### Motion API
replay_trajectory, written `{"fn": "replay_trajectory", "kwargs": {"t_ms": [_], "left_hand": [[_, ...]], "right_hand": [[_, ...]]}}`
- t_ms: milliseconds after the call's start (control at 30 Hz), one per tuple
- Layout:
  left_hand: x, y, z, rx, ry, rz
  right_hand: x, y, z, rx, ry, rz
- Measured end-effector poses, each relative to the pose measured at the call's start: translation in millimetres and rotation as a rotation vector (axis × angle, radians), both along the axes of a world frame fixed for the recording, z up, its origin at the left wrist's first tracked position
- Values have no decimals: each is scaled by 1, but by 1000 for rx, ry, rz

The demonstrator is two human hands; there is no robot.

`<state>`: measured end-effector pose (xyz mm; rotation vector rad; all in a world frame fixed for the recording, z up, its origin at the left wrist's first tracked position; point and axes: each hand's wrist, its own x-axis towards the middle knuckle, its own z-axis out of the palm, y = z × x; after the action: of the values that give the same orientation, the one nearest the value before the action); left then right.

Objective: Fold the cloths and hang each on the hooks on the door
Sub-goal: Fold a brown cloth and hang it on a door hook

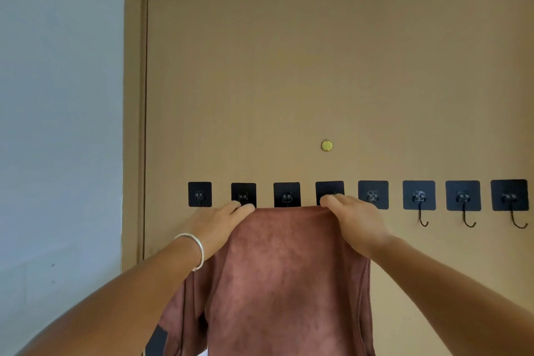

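A reddish-brown folded cloth (pixel 289 277) hangs flat against the tan door (pixel 318 66), its top edge just under a row of several black square hooks. My left hand (pixel 219 225), with a silver bangle on the wrist, grips the cloth's top left corner below the second hook (pixel 243 195). The top right corner is pinched by my right hand (pixel 352 222), which reaches up to the fourth hook (pixel 329 191) and covers its lower part. The third hook (pixel 287 195) sits between my hands, its lower end hidden by the cloth edge.
Free hooks (pixel 463 202) with bare black wire ends run to the right of my hands, and one more (pixel 199 194) is at the far left. A brass peephole (pixel 326 145) sits above the row. A pale wall (pixel 57 124) borders the door frame on the left.
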<state>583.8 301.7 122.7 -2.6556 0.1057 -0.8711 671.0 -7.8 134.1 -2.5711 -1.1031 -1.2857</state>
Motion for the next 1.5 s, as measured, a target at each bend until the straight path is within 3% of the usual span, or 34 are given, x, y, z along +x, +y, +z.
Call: {"fn": "replay_trajectory", "kwargs": {"t_ms": [100,233,533,700,967,1133,1267,1367,1500], "left_hand": [[8,-1,3,-43,86,-15],[20,-5,12,224,65,-12],[52,-36,12,110,128,140],[62,-53,-20,137,152,36],[64,-68,-70,-81,204,-45],[62,-63,-86,168,246,-29],[49,-61,-76,241,371,-45],[37,-55,-54,266,370,-77],[32,-52,-10,173,103,-98]], "right_hand": [[3,3,0,-209,-73,16],[18,15,-2,-260,-15,-81],[21,59,2,-259,90,-338],[25,67,-32,-270,147,-322],[24,80,-82,-248,189,-290],[24,76,-92,-257,236,-294],[21,71,-97,-277,347,-248],[14,59,-90,-284,257,-197],[10,43,-60,-152,4,-157]]}}
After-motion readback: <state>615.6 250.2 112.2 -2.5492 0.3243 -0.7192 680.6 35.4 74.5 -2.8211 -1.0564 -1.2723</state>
